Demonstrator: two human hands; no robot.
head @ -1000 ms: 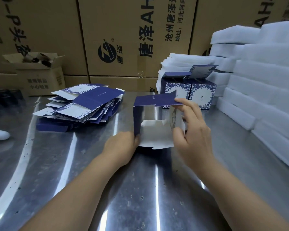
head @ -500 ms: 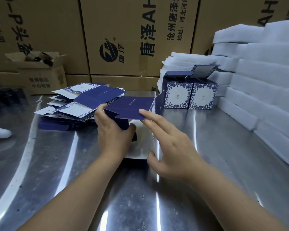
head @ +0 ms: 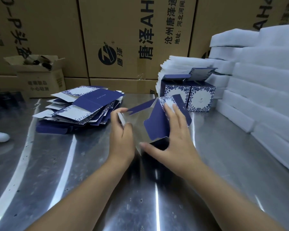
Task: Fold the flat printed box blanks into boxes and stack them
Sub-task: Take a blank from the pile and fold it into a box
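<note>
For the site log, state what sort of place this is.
Probably a packing workshop or warehouse: brown shipping cartons stacked behind, a pile of flat box blanks on a steel table, and white foam slabs stacked at right.

Single head-worn wide-angle view, facing forward-down, close over steel table [head: 57, 180], cartons [head: 123, 30] behind.
</note>
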